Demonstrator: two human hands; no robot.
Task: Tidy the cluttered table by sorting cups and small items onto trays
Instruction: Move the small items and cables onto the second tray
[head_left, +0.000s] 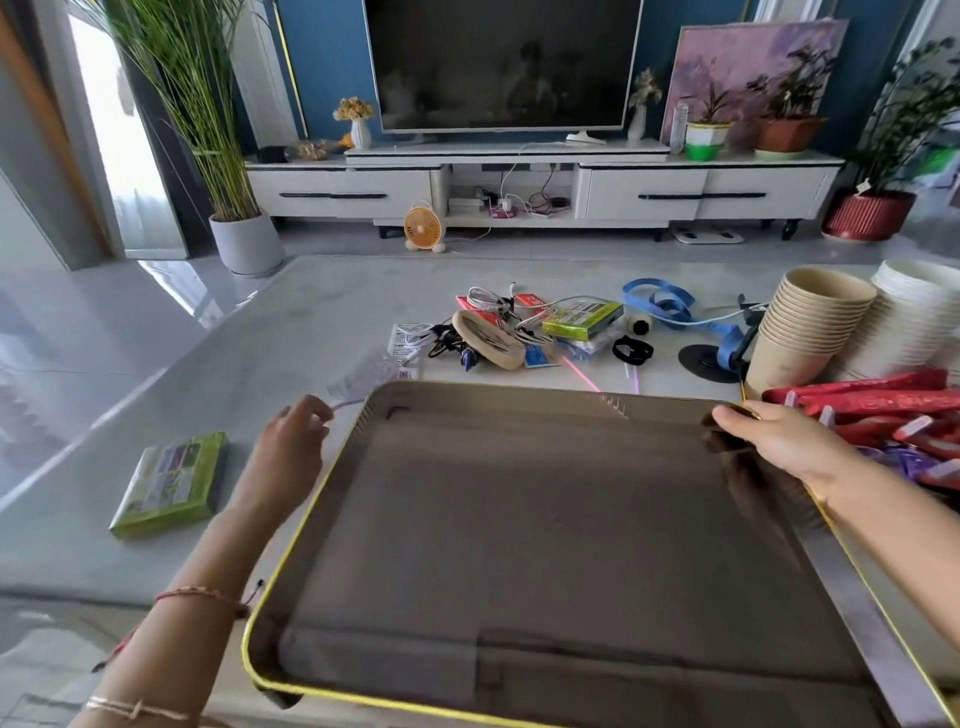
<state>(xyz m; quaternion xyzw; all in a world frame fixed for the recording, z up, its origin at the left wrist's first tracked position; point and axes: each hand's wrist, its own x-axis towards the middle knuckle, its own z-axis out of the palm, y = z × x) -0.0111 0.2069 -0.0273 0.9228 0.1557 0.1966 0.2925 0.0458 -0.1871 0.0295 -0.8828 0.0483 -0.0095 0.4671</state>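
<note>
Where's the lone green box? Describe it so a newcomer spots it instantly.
Start at the big yellow-rimmed tray in front. Left of it, past the left hand, a flat green box lies alone on the marble tabletop. The other green box sits far off among cables.

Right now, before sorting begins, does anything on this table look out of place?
Yes. One green box lies alone at the left, far from the second green box in the clutter pile. The tray also seems to reach past the table's near edge.
</note>
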